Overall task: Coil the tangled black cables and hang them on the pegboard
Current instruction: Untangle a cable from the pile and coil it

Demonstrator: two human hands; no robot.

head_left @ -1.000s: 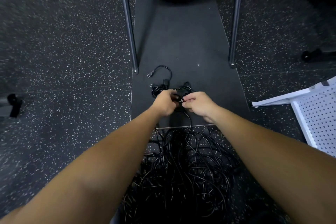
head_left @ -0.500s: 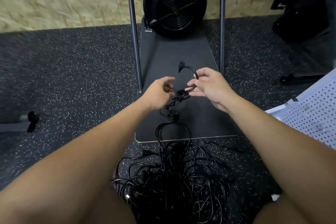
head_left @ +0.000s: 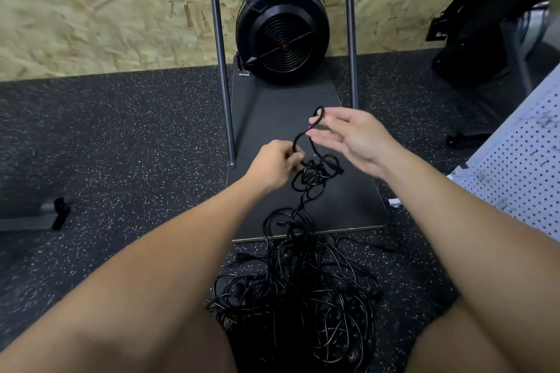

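Observation:
A big tangle of black cables (head_left: 300, 294) lies on the speckled floor between my knees. One knotted bunch of cable (head_left: 315, 175) is lifted above the dark mat and trails down into the pile. My left hand (head_left: 274, 165) pinches this bunch at its top. A loop of the same cable rises from there to my right hand (head_left: 348, 136), whose fingers are spread and nearly straight, with the loop hooked over a fingertip. The white pegboard (head_left: 521, 166) leans at the right edge.
A dark mat (head_left: 272, 118) holds a black round fan unit (head_left: 283, 30) at the wall, flanked by two thin metal posts (head_left: 221, 70). Black equipment (head_left: 485, 36) stands at the back right. A grey bar with a black foot (head_left: 57, 215) lies at the left.
Both hands rose off the mat, lifting the knotted bunch. My right hand opened and drew a loop up and to the right. The view tilted up toward the wall.

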